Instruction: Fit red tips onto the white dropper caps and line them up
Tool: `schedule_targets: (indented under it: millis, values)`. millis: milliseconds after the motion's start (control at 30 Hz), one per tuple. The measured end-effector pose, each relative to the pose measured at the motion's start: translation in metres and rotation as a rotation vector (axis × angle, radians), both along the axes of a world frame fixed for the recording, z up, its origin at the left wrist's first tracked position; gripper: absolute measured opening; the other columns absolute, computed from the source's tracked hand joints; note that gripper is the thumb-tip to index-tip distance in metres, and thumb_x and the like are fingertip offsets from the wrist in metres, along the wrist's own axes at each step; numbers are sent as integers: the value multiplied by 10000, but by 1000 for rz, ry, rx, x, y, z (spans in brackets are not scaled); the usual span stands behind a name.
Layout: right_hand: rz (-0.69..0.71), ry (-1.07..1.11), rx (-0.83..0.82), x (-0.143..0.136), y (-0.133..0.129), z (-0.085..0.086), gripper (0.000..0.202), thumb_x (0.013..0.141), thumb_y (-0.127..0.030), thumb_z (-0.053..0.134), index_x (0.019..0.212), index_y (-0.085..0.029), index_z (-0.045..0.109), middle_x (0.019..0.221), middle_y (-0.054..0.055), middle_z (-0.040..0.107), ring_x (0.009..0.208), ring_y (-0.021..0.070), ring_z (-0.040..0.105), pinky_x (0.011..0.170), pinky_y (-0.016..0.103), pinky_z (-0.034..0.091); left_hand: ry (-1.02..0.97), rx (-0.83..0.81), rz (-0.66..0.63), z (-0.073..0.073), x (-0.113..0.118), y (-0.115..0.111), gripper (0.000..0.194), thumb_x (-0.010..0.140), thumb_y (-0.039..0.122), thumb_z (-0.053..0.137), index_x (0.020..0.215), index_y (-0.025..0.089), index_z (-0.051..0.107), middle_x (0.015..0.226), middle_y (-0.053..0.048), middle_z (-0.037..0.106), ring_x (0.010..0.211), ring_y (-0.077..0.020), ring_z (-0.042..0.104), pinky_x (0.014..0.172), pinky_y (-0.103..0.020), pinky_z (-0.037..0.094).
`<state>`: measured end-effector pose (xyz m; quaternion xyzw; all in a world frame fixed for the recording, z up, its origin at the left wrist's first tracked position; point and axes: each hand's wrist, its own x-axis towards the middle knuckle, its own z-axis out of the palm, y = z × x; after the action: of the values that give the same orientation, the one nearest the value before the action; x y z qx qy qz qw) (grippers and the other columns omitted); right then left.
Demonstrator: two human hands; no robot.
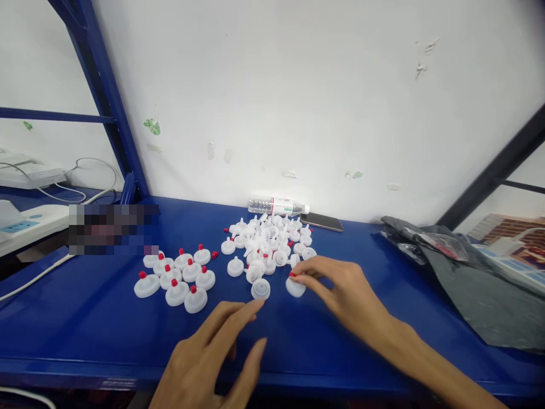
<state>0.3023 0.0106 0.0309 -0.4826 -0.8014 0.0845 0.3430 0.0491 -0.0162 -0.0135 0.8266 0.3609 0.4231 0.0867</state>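
Note:
My right hand (pixel 336 284) pinches the small red tip of a white round cap (pixel 295 287), whose base is low over the blue table or on it. My left hand (pixel 217 352) has its fingers apart and holds nothing; its index fingertip is just below a white cap lying with its hollow side up (pixel 260 289). Behind both hands spreads a heap of white nozzle caps (pixel 266 238), with a few small red pieces among them. To the left stands a group of several white caps with red tips (pixel 176 292), upright on the table.
A clear plastic bottle (pixel 279 206) lies behind the heap, with a dark phone (pixel 322 221) beside it. A grey plastic bag (pixel 477 278) covers the right side of the blue table (pixel 106 335). Blue frame posts (pixel 114 96) and a white power strip (pixel 34 227) are at the left.

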Motion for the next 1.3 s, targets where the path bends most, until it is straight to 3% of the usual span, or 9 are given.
schedule_targets:
  millis: [100,200,333,433,667,900,1033,1167,1300]
  values:
    - [140,160,-10,-28,-21,4,71,967,-195,676,1002,-239,718,936,-43,776,826,101,725,803,170,523,8,-40,-39,-3,4,1,524,957,337,661,1443,296,473,1184,-10,675,812,-106,703,749,-180,597]
    - [228,255,-39,-47,-32,0,92,966,-173,672,1015,-231,723,954,-40,780,835,88,727,814,139,523,-6,-75,-61,-5,4,4,349,954,280,661,1291,324,580,1125,23,704,942,-131,709,828,-210,596]
    - [90,408,-111,-52,-31,-7,56,929,-206,722,973,-237,739,913,-46,780,790,97,721,776,151,537,63,-51,57,-10,-2,13,300,926,306,679,1225,318,656,1099,-9,710,986,-210,687,847,-351,613]
    - [21,437,-207,-51,-28,-10,24,914,-234,739,919,-251,757,884,-54,778,760,102,698,723,160,529,154,-127,65,-14,-4,17,299,924,316,668,1222,306,694,1096,-41,685,964,-230,670,807,-386,621]
    - [35,367,-230,-64,-26,-20,66,911,-223,742,928,-276,777,872,-64,776,737,111,686,706,179,504,182,-245,14,-12,-1,16,310,963,281,596,1262,302,677,1106,-49,671,977,-219,654,802,-363,608]
    - [17,407,-300,-62,-27,-25,76,928,-226,714,915,-277,769,885,-55,797,797,151,743,746,206,519,132,-201,66,-20,-4,15,435,932,311,654,1361,322,584,1139,-32,709,1052,-270,690,876,-465,615]
    - [6,410,-333,-60,-28,-25,79,911,-207,736,886,-277,764,854,-78,788,761,121,729,716,181,498,45,-129,47,-11,-4,12,484,936,270,652,1394,349,515,1159,-8,697,1021,-212,700,856,-374,624]
    - [7,396,-345,-61,-28,-27,115,909,-200,737,928,-302,785,829,-88,769,724,107,697,681,183,483,-66,34,-88,-1,-1,10,322,973,112,559,1238,281,628,1141,-24,670,1006,-125,685,842,-214,586]
    - [2,326,-335,-57,-29,-26,185,889,-184,758,978,-341,798,864,-92,773,724,114,689,681,204,490,-71,197,-110,-2,3,13,278,967,36,574,1157,214,669,1083,-37,691,969,-107,689,869,-192,565]
